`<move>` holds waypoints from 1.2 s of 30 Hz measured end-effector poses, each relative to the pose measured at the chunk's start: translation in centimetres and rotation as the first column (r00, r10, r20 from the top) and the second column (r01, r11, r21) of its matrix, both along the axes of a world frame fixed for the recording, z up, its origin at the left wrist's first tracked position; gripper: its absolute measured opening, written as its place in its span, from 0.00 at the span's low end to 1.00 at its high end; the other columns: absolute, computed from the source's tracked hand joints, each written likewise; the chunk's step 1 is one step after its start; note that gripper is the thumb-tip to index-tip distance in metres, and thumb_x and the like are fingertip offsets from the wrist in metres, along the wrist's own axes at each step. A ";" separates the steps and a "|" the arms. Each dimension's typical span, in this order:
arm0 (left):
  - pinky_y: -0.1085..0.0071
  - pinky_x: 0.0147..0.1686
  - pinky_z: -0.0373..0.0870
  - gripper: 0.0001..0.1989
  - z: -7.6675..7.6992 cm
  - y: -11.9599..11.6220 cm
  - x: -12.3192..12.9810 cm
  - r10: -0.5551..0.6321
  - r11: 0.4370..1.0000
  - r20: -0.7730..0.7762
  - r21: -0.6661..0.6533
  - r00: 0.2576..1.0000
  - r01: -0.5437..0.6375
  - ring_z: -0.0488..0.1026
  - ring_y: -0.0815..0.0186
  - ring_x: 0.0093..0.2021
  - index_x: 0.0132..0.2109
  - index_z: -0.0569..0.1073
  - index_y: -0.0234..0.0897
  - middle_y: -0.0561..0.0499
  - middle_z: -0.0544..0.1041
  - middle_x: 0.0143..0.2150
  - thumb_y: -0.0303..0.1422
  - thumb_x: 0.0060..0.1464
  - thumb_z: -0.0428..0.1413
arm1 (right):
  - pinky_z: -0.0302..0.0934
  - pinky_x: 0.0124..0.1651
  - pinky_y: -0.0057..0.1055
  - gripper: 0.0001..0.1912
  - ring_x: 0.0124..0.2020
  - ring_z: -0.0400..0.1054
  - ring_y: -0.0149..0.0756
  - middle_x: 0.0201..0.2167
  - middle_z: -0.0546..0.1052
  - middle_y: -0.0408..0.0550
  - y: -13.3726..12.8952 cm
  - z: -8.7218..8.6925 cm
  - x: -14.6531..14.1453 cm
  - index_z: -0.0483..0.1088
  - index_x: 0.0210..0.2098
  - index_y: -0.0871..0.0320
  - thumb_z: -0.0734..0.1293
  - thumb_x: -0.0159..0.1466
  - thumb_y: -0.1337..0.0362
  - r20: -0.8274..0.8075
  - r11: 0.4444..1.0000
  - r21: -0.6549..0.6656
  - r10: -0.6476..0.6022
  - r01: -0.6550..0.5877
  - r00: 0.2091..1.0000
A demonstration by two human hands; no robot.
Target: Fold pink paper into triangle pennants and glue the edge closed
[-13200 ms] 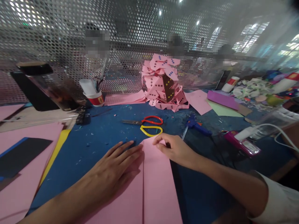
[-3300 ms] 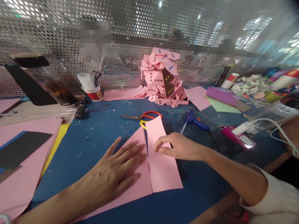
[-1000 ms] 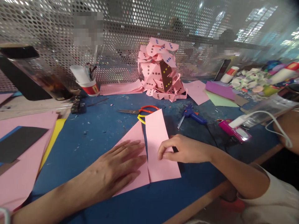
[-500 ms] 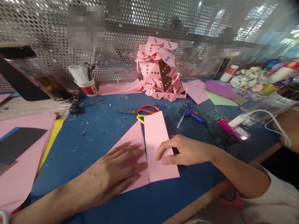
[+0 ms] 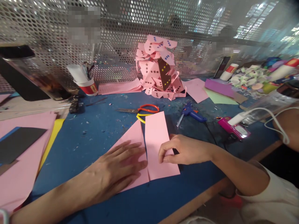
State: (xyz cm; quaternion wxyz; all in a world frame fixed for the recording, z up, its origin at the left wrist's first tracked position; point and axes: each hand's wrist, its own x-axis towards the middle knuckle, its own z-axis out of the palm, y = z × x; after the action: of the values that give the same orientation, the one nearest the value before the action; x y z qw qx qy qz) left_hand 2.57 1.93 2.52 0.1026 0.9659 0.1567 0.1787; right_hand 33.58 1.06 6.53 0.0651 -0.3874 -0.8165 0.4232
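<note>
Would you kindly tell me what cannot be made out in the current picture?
- Head view: the middle of the pink sheet, hidden under the left hand.
- Head view: part of the scissors' yellow handle, covered by the pink strip.
- Head view: whether the right hand grips the strip; curled fingers hide it.
- Head view: the print on the paper cup, too small.

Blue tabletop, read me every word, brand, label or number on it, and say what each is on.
No text is readable.
Red-banded cup by the bottle: gold marking, too small.
Tilted red-and-white cup: label blurred.
Magenta device: nothing legible.
</note>
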 end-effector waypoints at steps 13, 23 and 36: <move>0.46 0.73 0.59 0.20 -0.8 0.2 -0.4 -0.058 0.998 -0.015 0.016 0.998 0.059 0.62 0.57 0.73 0.66 0.71 0.49 0.49 0.69 0.71 0.30 0.71 0.50 | 0.62 0.50 0.31 0.09 0.45 0.76 0.36 0.44 0.85 0.41 0.0 0.3 0.2 0.81 0.46 0.51 0.72 0.67 0.59 -0.035 1.000 -0.010 0.026 -0.026 0.999; 0.47 0.73 0.58 0.20 -1.3 0.2 -0.3 -0.050 0.999 0.028 -0.020 0.998 0.051 0.63 0.58 0.72 0.65 0.72 0.52 0.50 0.69 0.70 0.32 0.72 0.48 | 0.62 0.50 0.30 0.10 0.43 0.76 0.34 0.42 0.85 0.39 0.0 0.1 0.1 0.81 0.44 0.51 0.69 0.67 0.68 -0.030 0.998 0.006 0.056 -0.056 0.998; 0.46 0.73 0.57 0.21 -0.5 0.2 -0.3 -0.054 0.998 -0.016 -0.023 0.998 0.054 0.63 0.56 0.72 0.65 0.72 0.51 0.49 0.69 0.70 0.30 0.70 0.51 | 0.63 0.49 0.31 0.09 0.40 0.76 0.34 0.41 0.85 0.41 0.1 0.2 0.3 0.82 0.44 0.51 0.70 0.67 0.66 -0.034 0.999 -0.022 0.048 -0.049 0.998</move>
State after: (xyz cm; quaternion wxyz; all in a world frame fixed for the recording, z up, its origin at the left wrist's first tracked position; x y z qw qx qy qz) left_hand 2.24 2.13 2.05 0.1167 0.9700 0.1334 0.1662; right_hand 33.92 1.12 6.76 0.0639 -0.3611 -0.8196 0.4402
